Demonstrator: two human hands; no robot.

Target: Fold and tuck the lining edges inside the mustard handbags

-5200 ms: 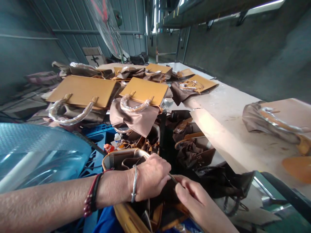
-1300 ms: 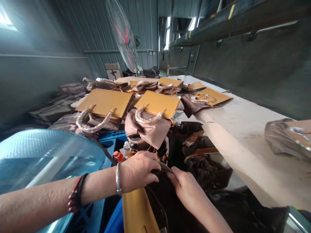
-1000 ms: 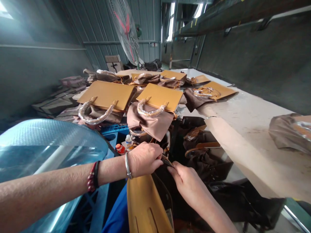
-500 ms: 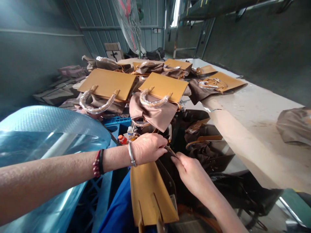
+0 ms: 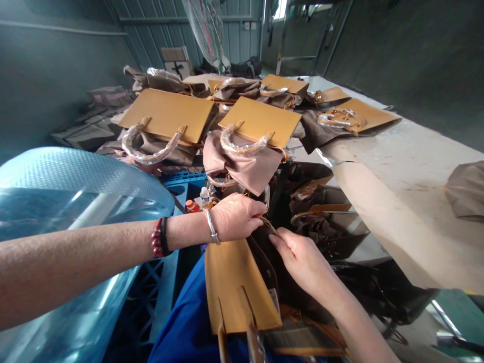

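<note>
A tan and dark brown handbag (image 5: 236, 282) rests at my lap, its two handles hanging toward the bottom of the view. My left hand (image 5: 240, 217), with a silver bangle on the wrist, pinches the dark upper edge of this bag. Close by on the right, my right hand (image 5: 298, 249) grips the same edge between thumb and fingers. Only a short stretch of the edge shows between the two hands. The bag's dark inside lies in shadow below them.
Handbags with plastic-wrapped handles (image 5: 166, 113) cover the table (image 5: 381, 156) ahead. More bags (image 5: 328, 227) stand right of my hands. Blue plastic wrap (image 5: 83, 201) bulges at left. Two small bottles (image 5: 204, 194) stand beyond my left wrist.
The view has tilted down slightly, so the table and bags appear higher. Both hands keep their hold on the bag's edge, with hardly any movement relative to it.
</note>
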